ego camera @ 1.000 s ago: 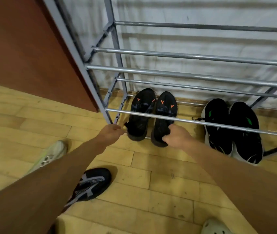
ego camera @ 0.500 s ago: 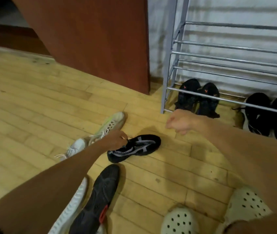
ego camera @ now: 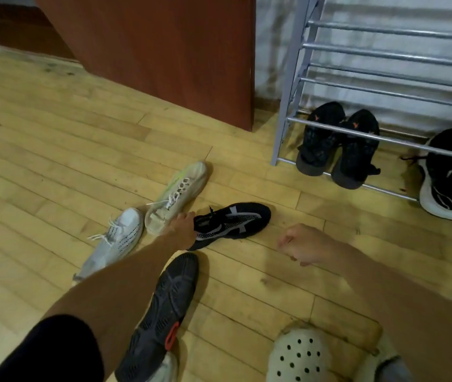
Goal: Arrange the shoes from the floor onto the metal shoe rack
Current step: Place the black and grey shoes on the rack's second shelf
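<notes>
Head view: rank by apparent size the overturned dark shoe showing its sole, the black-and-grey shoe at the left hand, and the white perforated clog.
1. Overturned dark shoe, but it lies nearest the camera, so unsure.
2. Black-and-grey shoe.
3. White perforated clog, cut off by the frame edge, so its rank is unsure.

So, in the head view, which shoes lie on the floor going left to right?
White knit sneaker → pale green-laced sneaker → black mesh shoe at the left hand → black pair → black-and-white sneaker.
</notes>
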Demonstrator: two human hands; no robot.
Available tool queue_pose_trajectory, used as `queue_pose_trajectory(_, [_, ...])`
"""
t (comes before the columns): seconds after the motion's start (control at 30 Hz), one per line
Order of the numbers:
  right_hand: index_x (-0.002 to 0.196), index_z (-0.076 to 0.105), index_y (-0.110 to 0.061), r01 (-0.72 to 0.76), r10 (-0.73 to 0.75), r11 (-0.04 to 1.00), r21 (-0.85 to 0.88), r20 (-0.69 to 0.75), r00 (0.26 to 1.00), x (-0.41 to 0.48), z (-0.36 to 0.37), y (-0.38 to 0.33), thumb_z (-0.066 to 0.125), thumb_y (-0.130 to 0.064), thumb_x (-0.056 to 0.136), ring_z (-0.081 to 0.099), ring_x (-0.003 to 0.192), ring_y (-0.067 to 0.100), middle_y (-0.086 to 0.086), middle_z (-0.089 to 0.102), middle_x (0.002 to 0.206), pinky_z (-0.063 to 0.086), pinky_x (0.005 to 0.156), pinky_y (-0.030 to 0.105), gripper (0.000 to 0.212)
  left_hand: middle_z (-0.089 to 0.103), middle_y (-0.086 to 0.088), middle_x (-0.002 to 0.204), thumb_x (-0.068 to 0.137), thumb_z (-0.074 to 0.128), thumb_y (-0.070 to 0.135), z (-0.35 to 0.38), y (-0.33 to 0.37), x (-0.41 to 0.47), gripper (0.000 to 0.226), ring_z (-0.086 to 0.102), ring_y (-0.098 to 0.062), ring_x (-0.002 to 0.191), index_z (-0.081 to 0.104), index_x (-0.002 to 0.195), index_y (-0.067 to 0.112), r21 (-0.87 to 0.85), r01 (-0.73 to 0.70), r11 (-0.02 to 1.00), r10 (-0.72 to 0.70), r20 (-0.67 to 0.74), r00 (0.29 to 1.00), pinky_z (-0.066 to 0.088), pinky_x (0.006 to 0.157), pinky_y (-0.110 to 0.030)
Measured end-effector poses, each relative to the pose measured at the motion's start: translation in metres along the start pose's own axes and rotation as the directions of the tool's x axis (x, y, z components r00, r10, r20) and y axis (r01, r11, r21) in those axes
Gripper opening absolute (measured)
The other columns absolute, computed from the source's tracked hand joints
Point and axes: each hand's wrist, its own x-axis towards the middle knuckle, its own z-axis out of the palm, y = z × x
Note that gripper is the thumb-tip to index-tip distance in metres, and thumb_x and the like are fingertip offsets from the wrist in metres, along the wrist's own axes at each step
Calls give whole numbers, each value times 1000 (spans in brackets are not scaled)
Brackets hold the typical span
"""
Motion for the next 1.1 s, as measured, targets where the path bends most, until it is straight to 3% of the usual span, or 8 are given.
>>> queue_pose_trajectory(0.3, [130, 54, -14, -43, 61, 980, -195, 84, 995, 24, 10, 37, 49, -22, 97, 56, 116, 24, 8, 57, 131, 46, 95, 32, 34, 47, -22, 130, 86, 53, 7, 18, 8, 31, 57, 51, -39, 118, 35, 140, 13, 33, 71, 997, -71, 0, 998, 45, 96, -44])
queue_pose_trajectory(0.5, [119, 63, -11, -18, 35, 973, -230, 71, 997, 22, 7, 24, 49, -20, 96, 61, 110, 25, 9, 63, 123, 51, 94, 35, 29, 49, -15, 131, 74, 68, 29, 9, 3, 24, 59, 41, -35, 125, 53, 130, 19, 81, 134, 988, -136, 29, 990, 40, 102, -44])
queue_pose_trajectory(0.7, [106, 67, -1, 87, -77, 964, -250, 48, 996, -5, 9, -24, 47, -14, 93, 65, 103, 30, 16, 68, 112, 55, 88, 42, 27, 47, -19, 128, 77, 72, 15, -20, 27, -37, 51, 42, -36, 124, 58, 126, 11, -172, 129, 977, -133, -10, 991, 39, 105, -47])
queue_pose_trajectory(0.77, [73, 57, -8, 89, -92, 957, -276, 2, 996, -22, 8, -43, 49, -17, 93, 58, 69, 21, 8, 57, 77, 47, 57, 31, 24, 52, -16, 121, 78, 71, 6, -28, 27, -67, 48, 53, -32, 105, 59, 124, 9, -460, 185, 869, -199, 20, 980, 53, 79, -41])
queue_pose_trajectory(0.83, [66, 47, -12, 87, -106, 961, -262, -60, 993, -41, 5, -63, 54, -29, 93, 45, 59, 16, 2, 44, 66, 33, 48, 27, 32, 56, -9, 110, 82, 67, 0, -37, 29, -102, 43, 52, -24, 95, 58, 122, 11, -757, 228, 613, -218, 115, 969, 45, 60, -31])
queue_pose_trajectory(0.9, [95, 59, -10, 91, -101, 975, -201, -40, 994, -65, 6, -76, 54, -47, 92, 59, 70, 18, 3, 60, 79, 42, 57, 27, 38, 57, -7, 112, 85, 66, 1, -48, 34, -135, 41, 50, -24, 104, 57, 123, 16, -890, 213, 402, -162, 160, 974, 44, 64, -31])
queue_pose_trajectory(0.97, [131, 51, -5, 85, -85, 992, -97, 3, 996, -85, 9, -85, 49, -60, 90, 67, 99, 23, 8, 67, 117, 50, 81, 33, 68, 62, -5, 114, 86, 65, 3, -61, 41, -163, 32, 52, -25, 110, 58, 114, 18, -953, 149, 263, -86, 131, 988, 48, 71, -37])
queue_pose_trajectory(1.1, [145, 37, -10, 290, -270, 934, 210, -119, 956, -140, 9, -96, 50, -46, 95, 63, 112, 24, 9, 56, 136, 51, 99, 38, 63, 66, -3, 97, 87, 63, 2, -90, 56, -216, 21, 58, -26, 101, 59, 95, 21, -991, 27, 128, -1, 27, 1000, 51, 88, -50])
